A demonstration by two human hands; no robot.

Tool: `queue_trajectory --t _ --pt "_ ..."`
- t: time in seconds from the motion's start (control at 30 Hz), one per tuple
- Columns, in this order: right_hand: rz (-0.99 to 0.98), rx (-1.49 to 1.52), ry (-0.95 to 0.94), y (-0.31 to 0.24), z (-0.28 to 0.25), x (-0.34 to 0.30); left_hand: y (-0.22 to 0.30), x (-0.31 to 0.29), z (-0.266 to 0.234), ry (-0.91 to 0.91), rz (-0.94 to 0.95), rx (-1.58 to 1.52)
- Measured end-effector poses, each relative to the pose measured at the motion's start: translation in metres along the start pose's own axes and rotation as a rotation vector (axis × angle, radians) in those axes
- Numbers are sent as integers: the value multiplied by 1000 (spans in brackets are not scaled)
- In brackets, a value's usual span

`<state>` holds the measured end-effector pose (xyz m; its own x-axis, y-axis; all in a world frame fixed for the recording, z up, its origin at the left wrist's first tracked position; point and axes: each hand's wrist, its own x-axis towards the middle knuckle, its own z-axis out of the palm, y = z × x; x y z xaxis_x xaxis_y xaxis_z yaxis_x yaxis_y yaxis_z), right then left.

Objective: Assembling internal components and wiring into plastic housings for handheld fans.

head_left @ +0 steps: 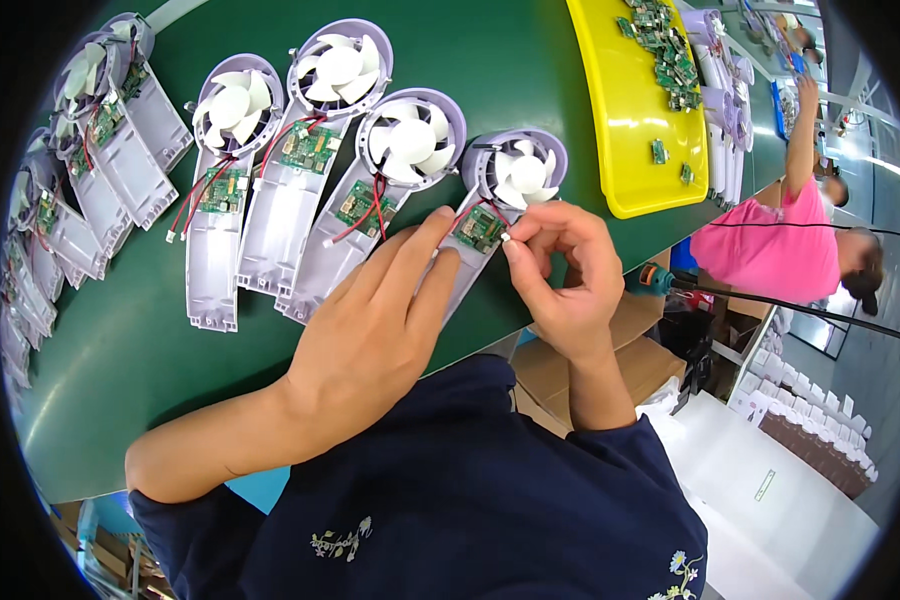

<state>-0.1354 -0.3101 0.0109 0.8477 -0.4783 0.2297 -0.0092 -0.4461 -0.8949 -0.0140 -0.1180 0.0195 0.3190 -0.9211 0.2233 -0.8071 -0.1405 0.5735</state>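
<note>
A lilac handheld-fan housing half [460, 286] lies rightmost in a row on the green table, with a white fan [525, 174] in its ring and a green circuit board [481, 229] below. My left hand [375, 305] lies over this housing, fingers stretched out and fingertips beside the board; its thumb is hidden. At the board's right edge, my right hand [570, 270] pinches a small white wire connector [506, 237] between thumb and index finger. Red and black wires [377, 205] run from the neighbouring fan to its circuit board [357, 204].
More fan housings [210, 285] stand in the row leftward, with others stacked at the far left [130, 165]. A yellow tray [625, 190] at the right holds several green boards. Beyond it are more lilac housings [725, 110] and a person in pink [770, 250]. Cardboard boxes [630, 375] sit below the table edge.
</note>
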Motion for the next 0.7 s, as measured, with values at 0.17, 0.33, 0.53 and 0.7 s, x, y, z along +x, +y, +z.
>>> queue_trajectory --t 0.17,0.33,0.53,0.7 --pt "-99 -155 -36 -3 -1 -2 1 6 -6 118 -64 -186" --pt "-225 -131 -80 2 2 -3 3 18 -8 171 -78 -189" --pt "-265 -108 -96 6 4 0 -4 25 8 238 -65 -186" --pt "-338 -330 -59 -1 -5 11 -6 34 10 279 -15 -216"
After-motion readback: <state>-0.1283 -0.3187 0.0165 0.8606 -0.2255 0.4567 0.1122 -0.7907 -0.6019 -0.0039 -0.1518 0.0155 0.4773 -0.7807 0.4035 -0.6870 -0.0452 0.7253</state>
